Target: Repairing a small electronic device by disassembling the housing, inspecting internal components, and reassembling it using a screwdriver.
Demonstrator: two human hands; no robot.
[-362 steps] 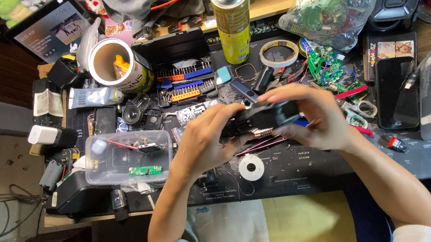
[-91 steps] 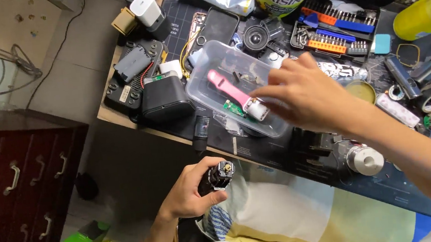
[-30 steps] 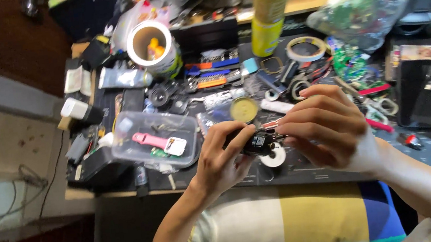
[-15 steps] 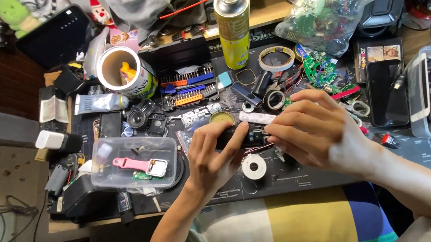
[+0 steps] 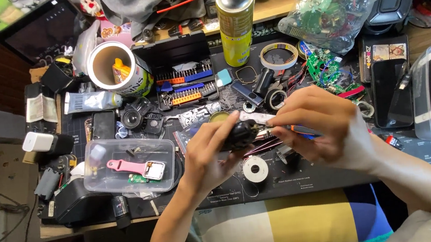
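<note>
My left hand (image 5: 210,157) grips a small black round device (image 5: 239,133) above the dark work mat (image 5: 297,176). My right hand (image 5: 320,128) is closed on a thin tool with an orange and blue handle (image 5: 299,130), its metal tip touching the device's right side. Directly below the hands lies a white solder spool (image 5: 255,169). Left of my left hand stands a clear plastic box (image 5: 127,166) holding a pink watch strap and a small square watch body.
A yellow spray can (image 5: 236,18) stands at the back beside a black screwdriver bit case (image 5: 185,81) and tape rolls (image 5: 279,55). A bag of circuit boards (image 5: 342,1) sits back right, phones (image 5: 392,93) at right, a cardboard tube (image 5: 111,68) back left.
Since 3 s ago both hands came together over the mat with the black device. In the last half second the hands barely moved; the view shifted slightly.
</note>
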